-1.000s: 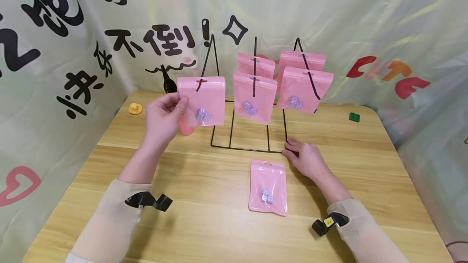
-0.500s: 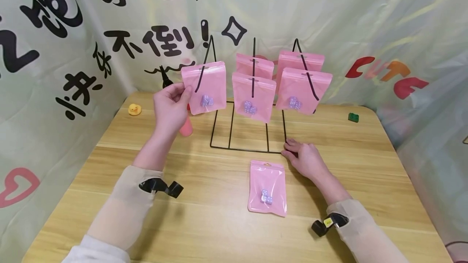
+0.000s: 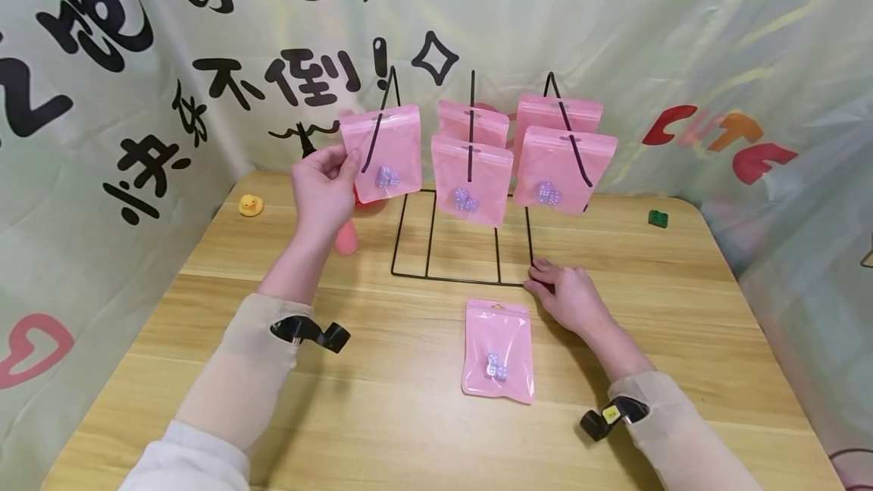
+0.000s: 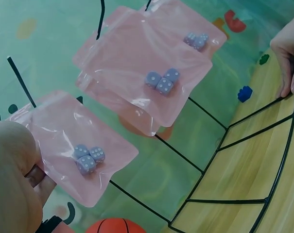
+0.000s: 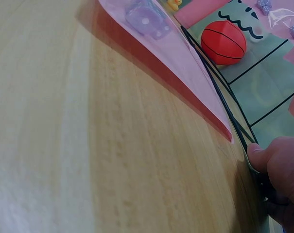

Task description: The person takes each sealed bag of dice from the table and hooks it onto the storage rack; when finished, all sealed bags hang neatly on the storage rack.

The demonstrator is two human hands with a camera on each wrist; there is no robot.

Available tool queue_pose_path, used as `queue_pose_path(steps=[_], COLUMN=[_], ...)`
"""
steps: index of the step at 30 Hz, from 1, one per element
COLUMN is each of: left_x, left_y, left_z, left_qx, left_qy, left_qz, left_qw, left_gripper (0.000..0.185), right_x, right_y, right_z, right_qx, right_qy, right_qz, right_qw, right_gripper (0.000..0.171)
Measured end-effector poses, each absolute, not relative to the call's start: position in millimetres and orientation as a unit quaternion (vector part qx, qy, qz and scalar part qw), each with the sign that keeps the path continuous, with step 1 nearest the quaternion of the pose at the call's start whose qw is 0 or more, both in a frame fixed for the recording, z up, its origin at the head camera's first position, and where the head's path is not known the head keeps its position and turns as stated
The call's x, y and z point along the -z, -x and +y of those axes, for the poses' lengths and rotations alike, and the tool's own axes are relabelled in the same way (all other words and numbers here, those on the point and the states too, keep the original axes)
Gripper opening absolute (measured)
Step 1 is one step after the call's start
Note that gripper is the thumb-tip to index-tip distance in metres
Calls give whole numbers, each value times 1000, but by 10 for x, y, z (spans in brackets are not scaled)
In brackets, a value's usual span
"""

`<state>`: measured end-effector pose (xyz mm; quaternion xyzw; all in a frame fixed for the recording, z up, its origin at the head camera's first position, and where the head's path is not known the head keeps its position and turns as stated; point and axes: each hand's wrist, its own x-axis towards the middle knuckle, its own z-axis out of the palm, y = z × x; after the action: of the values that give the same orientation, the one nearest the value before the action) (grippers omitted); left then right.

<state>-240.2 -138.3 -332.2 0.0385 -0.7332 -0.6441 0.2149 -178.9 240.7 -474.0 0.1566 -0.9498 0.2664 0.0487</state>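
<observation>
My left hand [image 3: 323,192] pinches the left edge of a pink zip bag [image 3: 398,139] with purple dice [image 4: 86,159] inside. The bag's top hole is on the left hook [image 3: 372,144] of a black wire display rack [image 3: 446,279], partway back from the hook's front tip. My right hand [image 3: 573,298] grips the front right corner of the rack's base. On the middle hook hang a front bag [image 3: 487,180] and one behind it; the right hook carries a front bag [image 3: 546,161] and a rear bag [image 3: 535,114]. Another dice bag [image 3: 501,332] lies flat before the rack.
A yellow toy duck [image 3: 251,205] sits at the table's back left. A pink cylinder [image 3: 346,239] and a small red basketball [image 4: 115,227] are behind the left bag. A green block [image 3: 658,218] lies at the back right; a printed curtain hangs behind.
My left hand has lifted the bag and slid it back along the left hook, up and slightly right. The right hand keeps its grip on the rack corner.
</observation>
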Motion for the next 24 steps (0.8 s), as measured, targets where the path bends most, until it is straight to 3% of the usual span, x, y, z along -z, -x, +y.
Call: queue_pose_path(steps=[12, 24], left_x=[3326, 3419], left_y=[2372, 2087], left_z=[-1373, -1451], left_qx=[649, 651], left_qy=[-35, -17], left_qz=[-729, -734], left_qw=[214, 193], left_gripper=[22, 30], right_x=[4729, 4746], right_y=[1785, 1794], right_z=[2407, 2411], right_qx=[-269, -267], right_qy=[-151, -151], right_qz=[-951, -951], right_qw=[38, 36], right_gripper=[38, 38])
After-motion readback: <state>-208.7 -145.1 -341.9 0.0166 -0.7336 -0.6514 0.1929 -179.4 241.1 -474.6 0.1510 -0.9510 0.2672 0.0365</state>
